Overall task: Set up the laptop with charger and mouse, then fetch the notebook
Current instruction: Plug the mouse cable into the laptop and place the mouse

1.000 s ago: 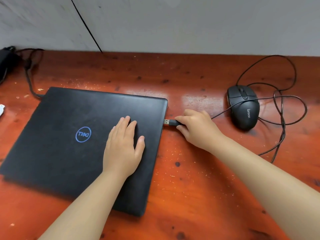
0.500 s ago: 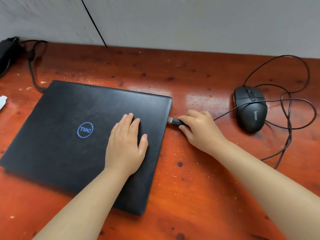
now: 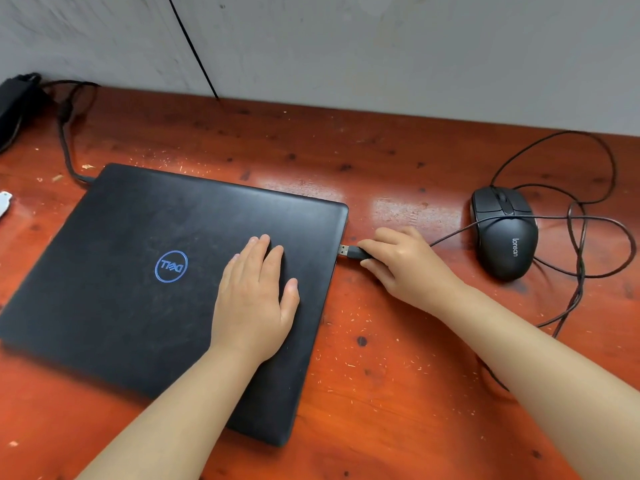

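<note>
A closed black laptop point(image 3: 138, 271) with a blue round logo lies on the red-brown wooden desk point(image 3: 398, 393). My left hand point(image 3: 254, 299) rests flat on its lid near the right edge, fingers apart. My right hand point(image 3: 405, 265) pinches the mouse's USB plug point(image 3: 349, 251), whose metal tip sits right at the laptop's right side. The black wired mouse point(image 3: 504, 233) lies to the right, its cable point(image 3: 588, 244) looped loosely around it. A charger cable point(image 3: 65, 133) runs from the black power brick point(image 3: 17, 102) at far left to the laptop's back left corner. No notebook is in view.
A grey wall point(image 3: 346, 46) stands behind the desk, with a thin black wire point(image 3: 194, 46) running down it. A small white object point(image 3: 5, 200) lies at the left edge. Specks of debris dot the desk surface.
The view has shifted slightly. My right hand still holds the USB plug at the laptop's right side; the plug's tip stays close to the edge. My left hand has stayed on the lid.
</note>
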`<state>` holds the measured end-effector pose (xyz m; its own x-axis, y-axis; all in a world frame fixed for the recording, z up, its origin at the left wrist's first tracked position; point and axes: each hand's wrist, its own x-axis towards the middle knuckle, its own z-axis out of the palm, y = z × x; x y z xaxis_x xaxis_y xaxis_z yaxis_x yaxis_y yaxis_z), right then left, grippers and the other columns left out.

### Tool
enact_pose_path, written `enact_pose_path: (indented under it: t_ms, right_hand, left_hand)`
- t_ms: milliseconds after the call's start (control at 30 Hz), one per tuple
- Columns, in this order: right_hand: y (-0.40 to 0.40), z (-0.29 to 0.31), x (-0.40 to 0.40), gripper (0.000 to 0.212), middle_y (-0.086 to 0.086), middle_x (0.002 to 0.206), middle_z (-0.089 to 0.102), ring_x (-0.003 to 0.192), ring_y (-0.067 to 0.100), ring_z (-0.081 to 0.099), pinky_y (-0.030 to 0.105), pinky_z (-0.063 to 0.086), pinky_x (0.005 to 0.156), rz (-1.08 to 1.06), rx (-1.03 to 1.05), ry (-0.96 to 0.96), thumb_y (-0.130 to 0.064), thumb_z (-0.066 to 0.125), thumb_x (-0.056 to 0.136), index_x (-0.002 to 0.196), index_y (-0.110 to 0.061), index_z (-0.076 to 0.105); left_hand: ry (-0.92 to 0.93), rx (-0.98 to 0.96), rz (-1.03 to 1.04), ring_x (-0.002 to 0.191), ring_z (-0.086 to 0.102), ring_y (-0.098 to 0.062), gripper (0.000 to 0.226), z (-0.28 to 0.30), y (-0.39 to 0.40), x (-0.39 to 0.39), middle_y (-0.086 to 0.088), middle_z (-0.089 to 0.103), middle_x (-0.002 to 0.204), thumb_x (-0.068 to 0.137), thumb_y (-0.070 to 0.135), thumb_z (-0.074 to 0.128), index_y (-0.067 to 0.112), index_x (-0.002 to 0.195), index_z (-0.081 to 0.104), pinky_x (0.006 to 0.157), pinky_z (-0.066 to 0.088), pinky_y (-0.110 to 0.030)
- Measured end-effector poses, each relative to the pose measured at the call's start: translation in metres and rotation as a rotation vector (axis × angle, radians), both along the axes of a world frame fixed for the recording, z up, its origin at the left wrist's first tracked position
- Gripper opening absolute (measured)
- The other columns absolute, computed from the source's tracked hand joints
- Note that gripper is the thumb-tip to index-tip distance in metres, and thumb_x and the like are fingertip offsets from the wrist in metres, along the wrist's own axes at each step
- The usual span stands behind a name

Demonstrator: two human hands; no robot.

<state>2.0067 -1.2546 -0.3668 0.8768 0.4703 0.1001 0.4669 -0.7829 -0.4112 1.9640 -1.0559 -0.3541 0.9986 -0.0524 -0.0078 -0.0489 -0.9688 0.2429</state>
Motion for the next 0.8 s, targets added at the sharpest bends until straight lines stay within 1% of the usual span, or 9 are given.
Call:
enact_pose_path:
  t_ms: [67,167,200,333,400,500,633,700,800]
  right_hand:
    - [-0.001,-0.002,0.002,0.015,0.02,0.076,0.063,0.07,0.035,0.062,0.039,0.041,0.079,0.028,-0.011,-0.005,-0.004,0.058,0.083,0.09,0.006,0.066]
    - [-0.002,-0.002,0.004,0.016,0.02,0.083,0.062,0.077,0.034,0.059,0.027,0.026,0.077,0.056,-0.008,0.001,-0.006,0.055,0.087,0.095,0.005,0.064]
    - [-0.002,0.0,0.006,0.017,0.02,0.084,0.061,0.079,0.034,0.058,0.026,0.024,0.076,0.07,-0.004,0.006,-0.007,0.054,0.088,0.097,0.004,0.064]
    - [-0.002,-0.002,0.014,0.019,0.017,0.087,0.061,0.085,0.032,0.057,0.028,0.027,0.076,0.089,0.022,0.002,-0.01,0.053,0.09,0.101,0.001,0.063]
    - [0.003,-0.006,0.011,0.02,0.019,0.089,0.063,0.086,0.032,0.059,0.035,0.033,0.084,0.064,0.019,-0.015,-0.009,0.053,0.089,0.101,0.003,0.063]
    - [0.008,-0.008,0.006,0.02,0.023,0.088,0.064,0.084,0.037,0.06,0.04,0.039,0.084,0.039,0.008,-0.005,-0.007,0.055,0.088,0.098,0.007,0.063]
    - [0.007,-0.006,0.01,0.021,0.024,0.088,0.063,0.083,0.038,0.058,0.035,0.035,0.082,0.062,-0.012,-0.011,-0.007,0.052,0.09,0.097,0.009,0.062]
    - [0.007,-0.006,0.011,0.022,0.023,0.09,0.061,0.084,0.037,0.057,0.031,0.03,0.081,0.066,-0.015,-0.015,-0.009,0.049,0.091,0.097,0.008,0.061]
    - [0.008,-0.006,0.008,0.022,0.022,0.09,0.061,0.083,0.036,0.056,0.033,0.032,0.081,0.053,-0.006,-0.009,-0.009,0.047,0.092,0.096,0.008,0.06]
  left_hand:
    - [0.003,0.004,-0.001,0.131,0.039,-0.037,0.048,0.001,0.0,0.0,-0.023,0.048,0.136,0.086,0.024,0.045,-0.003,0.124,0.051,0.107,0.031,-0.048]
    - [0.012,0.004,-0.004,0.131,0.039,-0.039,0.044,0.001,0.001,0.001,-0.025,0.048,0.136,0.088,0.019,0.05,-0.005,0.125,0.05,0.108,0.031,-0.049]
    - [0.01,0.006,-0.007,0.13,0.039,-0.039,0.044,0.001,0.001,0.001,-0.025,0.048,0.135,0.088,0.019,0.049,-0.006,0.124,0.05,0.107,0.031,-0.049]
    - [0.021,0.006,-0.01,0.131,0.037,-0.039,0.044,0.0,0.001,0.001,-0.025,0.046,0.137,0.087,0.014,0.056,-0.005,0.125,0.049,0.108,0.03,-0.049]
    - [0.013,0.006,-0.01,0.131,0.038,-0.039,0.044,-0.001,0.001,0.002,-0.025,0.047,0.136,0.086,0.013,0.058,-0.005,0.125,0.049,0.108,0.03,-0.05]
    - [0.017,0.008,-0.007,0.131,0.038,-0.039,0.044,-0.001,0.001,0.002,-0.025,0.047,0.136,0.086,0.013,0.057,-0.005,0.125,0.049,0.108,0.031,-0.05]
    - [0.018,0.017,-0.007,0.13,0.038,-0.04,0.043,0.0,-0.001,0.001,-0.026,0.047,0.135,0.087,0.014,0.055,-0.007,0.124,0.049,0.107,0.031,-0.051]
    - [0.018,0.029,-0.003,0.129,0.039,-0.041,0.045,0.001,-0.001,0.001,-0.026,0.048,0.134,0.087,0.019,0.047,-0.007,0.123,0.05,0.106,0.032,-0.052]
    - [0.027,0.043,0.001,0.13,0.039,-0.041,0.052,0.003,-0.003,0.0,-0.027,0.047,0.135,0.082,0.024,0.04,-0.007,0.124,0.049,0.107,0.032,-0.052]
